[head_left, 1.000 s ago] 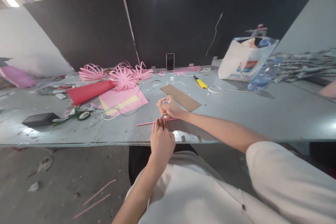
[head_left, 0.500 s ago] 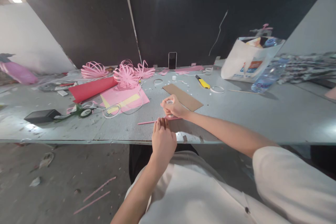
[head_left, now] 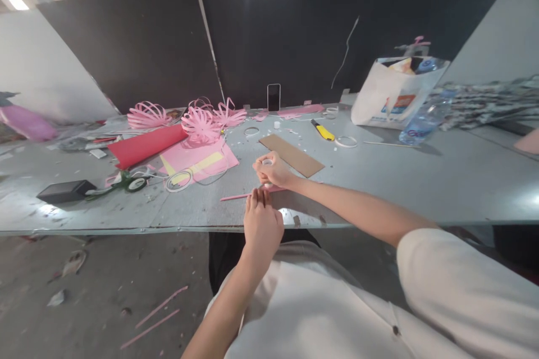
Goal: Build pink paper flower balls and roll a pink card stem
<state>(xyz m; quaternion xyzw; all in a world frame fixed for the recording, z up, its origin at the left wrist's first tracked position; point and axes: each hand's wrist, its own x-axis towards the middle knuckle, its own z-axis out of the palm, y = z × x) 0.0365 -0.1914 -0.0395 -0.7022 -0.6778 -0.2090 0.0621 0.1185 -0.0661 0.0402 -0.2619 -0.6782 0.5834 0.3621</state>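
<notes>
My right hand (head_left: 273, 170) is closed in a fist around an upright white glue stick (head_left: 267, 162). The stick's round end shows at the top of the fist, and its lower end meets a thin pink paper strip (head_left: 236, 197). Close in front of me, my left hand (head_left: 263, 217) lies over that strip, fingers extended and pressing it to the table. Part of the strip is hidden under both hands. Just behind my right hand is a flat brown cardboard piece (head_left: 291, 155).
Pink paper-strip balls (head_left: 202, 122), a red sheet (head_left: 147, 145) and pink paper (head_left: 229, 154) lie left. A yellow cutter (head_left: 324, 132), white bag (head_left: 396, 92) and bottle (head_left: 425, 120) are right. A phone (head_left: 273, 97) stands behind; a black box (head_left: 66, 191) sits near the front edge.
My right hand has slid slightly left along the pink strip with the glue stick. My left hand stays in place on the strip. The view has shifted a little.
</notes>
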